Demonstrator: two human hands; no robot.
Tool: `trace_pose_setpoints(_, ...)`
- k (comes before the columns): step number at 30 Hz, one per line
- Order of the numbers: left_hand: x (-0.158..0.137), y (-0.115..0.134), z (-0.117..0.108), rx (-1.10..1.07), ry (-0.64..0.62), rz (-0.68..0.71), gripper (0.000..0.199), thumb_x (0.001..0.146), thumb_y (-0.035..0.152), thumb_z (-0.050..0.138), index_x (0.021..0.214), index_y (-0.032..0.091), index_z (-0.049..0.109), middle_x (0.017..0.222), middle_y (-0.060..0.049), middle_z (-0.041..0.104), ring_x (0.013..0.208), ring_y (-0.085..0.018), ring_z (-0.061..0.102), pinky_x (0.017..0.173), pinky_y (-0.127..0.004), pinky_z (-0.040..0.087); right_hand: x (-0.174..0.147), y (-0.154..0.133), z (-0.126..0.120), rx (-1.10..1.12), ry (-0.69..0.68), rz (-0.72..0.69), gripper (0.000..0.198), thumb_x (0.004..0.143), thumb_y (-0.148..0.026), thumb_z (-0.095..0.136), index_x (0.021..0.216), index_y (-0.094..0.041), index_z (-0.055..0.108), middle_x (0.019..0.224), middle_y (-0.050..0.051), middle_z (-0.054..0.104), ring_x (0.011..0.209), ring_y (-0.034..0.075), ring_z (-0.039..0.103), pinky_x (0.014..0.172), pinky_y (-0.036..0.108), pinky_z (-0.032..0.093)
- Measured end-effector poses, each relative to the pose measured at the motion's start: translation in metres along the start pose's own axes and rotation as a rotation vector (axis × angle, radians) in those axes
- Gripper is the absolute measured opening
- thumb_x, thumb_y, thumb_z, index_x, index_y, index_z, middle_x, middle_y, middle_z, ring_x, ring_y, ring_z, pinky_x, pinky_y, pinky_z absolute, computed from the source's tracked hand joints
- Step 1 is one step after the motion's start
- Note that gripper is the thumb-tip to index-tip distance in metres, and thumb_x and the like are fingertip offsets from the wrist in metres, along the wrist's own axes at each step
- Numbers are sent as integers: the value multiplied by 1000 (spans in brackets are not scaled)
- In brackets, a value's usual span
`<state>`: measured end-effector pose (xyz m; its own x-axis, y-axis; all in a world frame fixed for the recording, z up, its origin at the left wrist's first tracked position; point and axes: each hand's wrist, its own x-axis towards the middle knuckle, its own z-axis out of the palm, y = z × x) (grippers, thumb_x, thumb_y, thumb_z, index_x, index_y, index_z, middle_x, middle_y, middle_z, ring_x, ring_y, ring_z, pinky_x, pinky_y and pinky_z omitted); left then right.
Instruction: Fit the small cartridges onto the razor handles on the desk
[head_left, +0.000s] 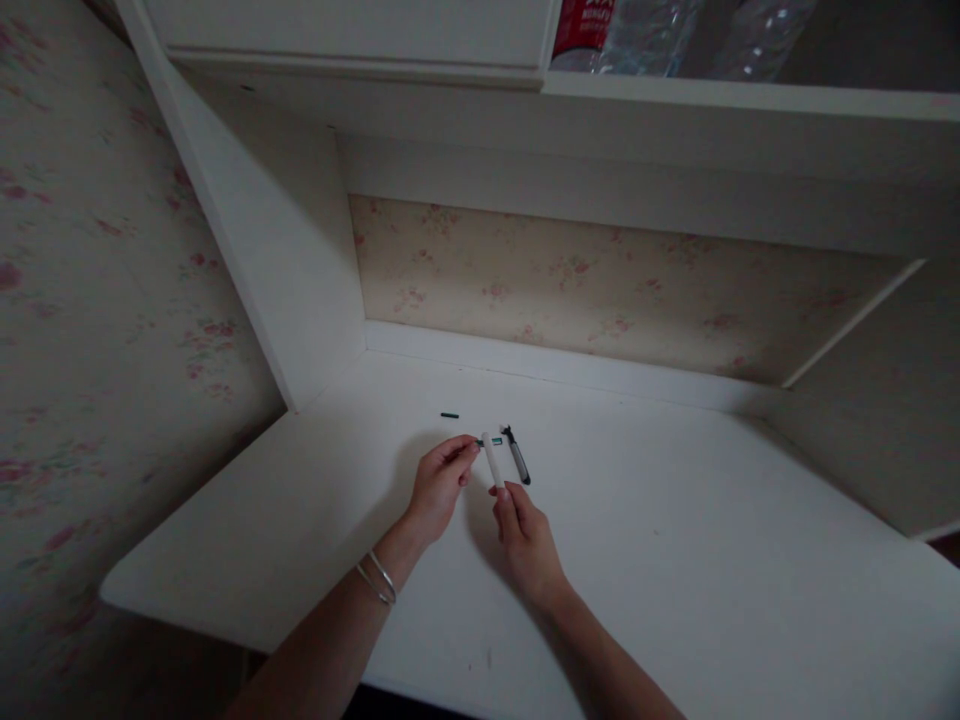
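Note:
My left hand (441,485) is closed in a pinch on one end of a small green strip (496,441). That strip crosses the top of a slim white stick (492,462); I cannot tell whether the two are joined. My right hand (525,530) grips the lower end of the white stick, holding it tilted slightly to the left. Just right of the stick lies a slim grey-and-black tool (518,458) with a small dark head, its kind unclear. Beyond my left hand, a short dark green strip (449,415) rests on the table.
The white desk (675,600) has a low back ledge (570,362) and an upright side panel (277,230) at left. Overhead runs a shelf (735,95) holding clear plastic bottles (645,35), one with a red label (583,25). Floral wallpaper (112,300) covers the left wall.

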<state>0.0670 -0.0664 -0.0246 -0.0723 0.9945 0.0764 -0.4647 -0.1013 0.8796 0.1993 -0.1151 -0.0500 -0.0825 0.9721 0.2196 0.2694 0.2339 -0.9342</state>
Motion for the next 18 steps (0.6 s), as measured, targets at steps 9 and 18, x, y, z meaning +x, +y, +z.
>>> trace_pose_setpoints(9, -1, 0, -1, 19, 10, -16, 31, 68, 35, 75, 90, 14, 70, 68, 0, 55, 54, -6, 36, 48, -21, 26, 0, -2, -1, -38, 10, -10, 36, 97, -47, 34, 94, -18, 56, 62, -3, 46, 52, 13, 41, 47, 22, 30)
trace_pose_setpoints(18, -1, 4, 2, -111, 48, -72, 30, 62, 28, 80, 86, 13, 71, 73, -3, 61, 54, -5, 38, 49, -20, 27, 1, -1, -2, -35, 59, -12, 38, 97, -47, 33, 97, -17, 55, 61, -2, 47, 51, 13, 41, 47, 22, 30)
